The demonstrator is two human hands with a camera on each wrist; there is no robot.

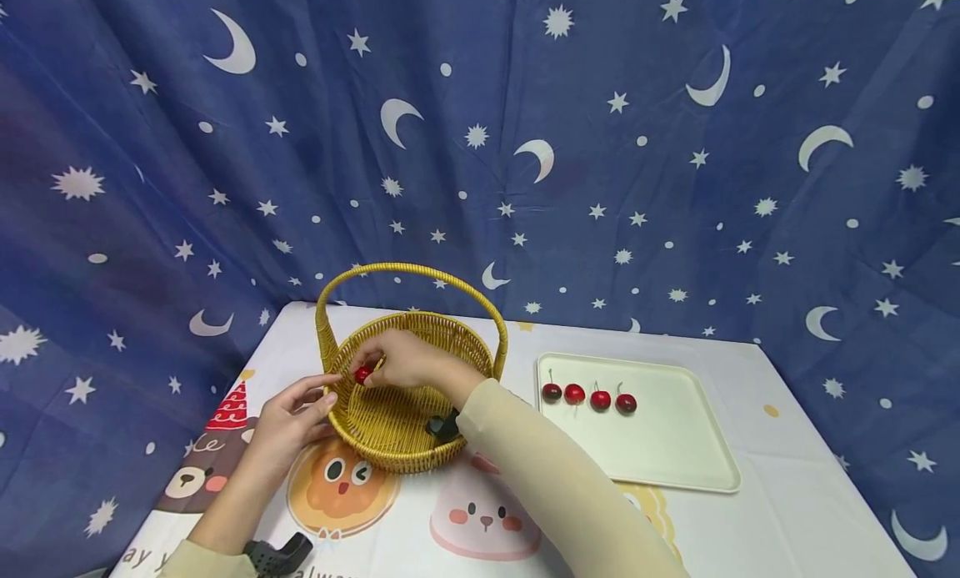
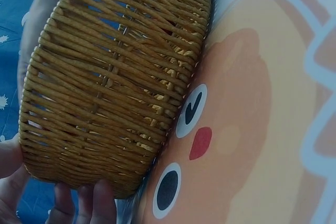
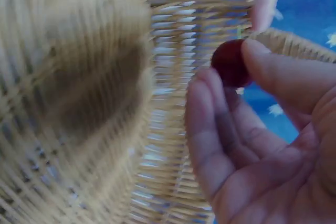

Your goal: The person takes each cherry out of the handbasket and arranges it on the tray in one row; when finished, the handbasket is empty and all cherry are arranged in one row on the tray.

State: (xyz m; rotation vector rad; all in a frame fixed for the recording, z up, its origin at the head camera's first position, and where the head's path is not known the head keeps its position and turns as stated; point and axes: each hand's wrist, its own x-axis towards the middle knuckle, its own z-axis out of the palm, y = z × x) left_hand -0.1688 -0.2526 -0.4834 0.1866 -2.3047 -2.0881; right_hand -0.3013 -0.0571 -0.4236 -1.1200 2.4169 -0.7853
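Observation:
A yellow wicker basket (image 1: pixel 405 463) with a tall arched handle stands on the table. My right hand (image 1: pixel 405 359) is over its interior, pinching a red cherry (image 3: pixel 229 64) between thumb and fingertips. The same cherry shows in the head view near the basket's left inner wall. At the left side of the rim, my left hand (image 1: pixel 292 415) holds the basket, with the thumb at the rim and the fingers (image 2: pixel 102 203) against the woven outer side.
Right of the basket lies a cream rectangular tray (image 1: pixel 675 444). Several cherries (image 1: pixel 600 400) with stems form a row on its left part. The tablecloth (image 1: pixel 787 511) carries cartoon prints. A blue curtain (image 1: pixel 480 86) with moons and stars hangs behind.

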